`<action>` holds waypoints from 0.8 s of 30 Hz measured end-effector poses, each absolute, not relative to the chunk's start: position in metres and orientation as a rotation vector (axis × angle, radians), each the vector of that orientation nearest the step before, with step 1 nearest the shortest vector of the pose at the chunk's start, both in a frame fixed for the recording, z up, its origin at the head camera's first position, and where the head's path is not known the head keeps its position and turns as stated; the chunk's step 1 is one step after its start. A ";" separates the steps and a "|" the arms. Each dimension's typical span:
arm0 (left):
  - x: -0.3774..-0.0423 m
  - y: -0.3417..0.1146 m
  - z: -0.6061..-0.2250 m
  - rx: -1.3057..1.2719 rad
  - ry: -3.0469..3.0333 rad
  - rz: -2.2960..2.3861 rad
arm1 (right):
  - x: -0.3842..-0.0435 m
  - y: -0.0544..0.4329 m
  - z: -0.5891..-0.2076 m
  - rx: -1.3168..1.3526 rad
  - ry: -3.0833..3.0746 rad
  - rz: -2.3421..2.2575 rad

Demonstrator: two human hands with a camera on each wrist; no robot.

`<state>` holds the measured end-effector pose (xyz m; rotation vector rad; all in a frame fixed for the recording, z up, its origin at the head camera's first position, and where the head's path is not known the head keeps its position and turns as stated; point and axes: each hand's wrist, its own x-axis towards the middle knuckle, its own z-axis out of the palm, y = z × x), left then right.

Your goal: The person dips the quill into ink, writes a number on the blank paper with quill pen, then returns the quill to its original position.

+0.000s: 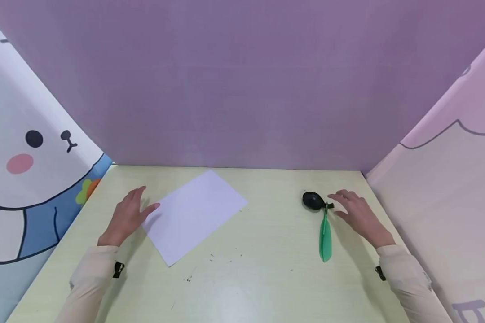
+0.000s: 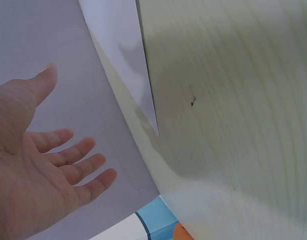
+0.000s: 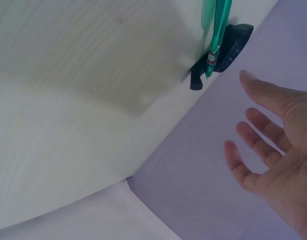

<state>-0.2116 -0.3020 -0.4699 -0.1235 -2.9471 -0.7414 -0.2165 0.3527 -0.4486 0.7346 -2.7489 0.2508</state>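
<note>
A white sheet of paper (image 1: 196, 217) lies at an angle on the table, left of its middle. My left hand (image 1: 123, 217) hovers by the paper's left corner, thumb and fingers spread, holding nothing. To the right sits a black rounded object with a short neck (image 1: 313, 201). A green leaf-shaped pen (image 1: 325, 237) meets that neck and points toward me; its narrow tip shows in the right wrist view. My right hand (image 1: 359, 217) is just right of both, fingers loosely bent and nothing in them. In the right wrist view a gap separates the thumb from the black object (image 3: 238, 45).
The pale wooden table (image 1: 266, 287) carries a few small dark marks near its front. A purple wall panel (image 1: 242, 89) rises along the back edge. Printed panels flank both sides, with a cartoon face (image 1: 44, 112) on the left one.
</note>
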 end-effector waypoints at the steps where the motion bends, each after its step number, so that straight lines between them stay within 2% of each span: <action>1: -0.212 -0.302 -0.470 -0.120 -2.952 -0.742 | -0.216 0.353 -0.448 0.739 -2.747 0.248; 24: -0.214 -0.302 -0.471 -0.083 -3.032 -0.815 | -0.214 0.354 -0.451 0.861 -2.878 0.376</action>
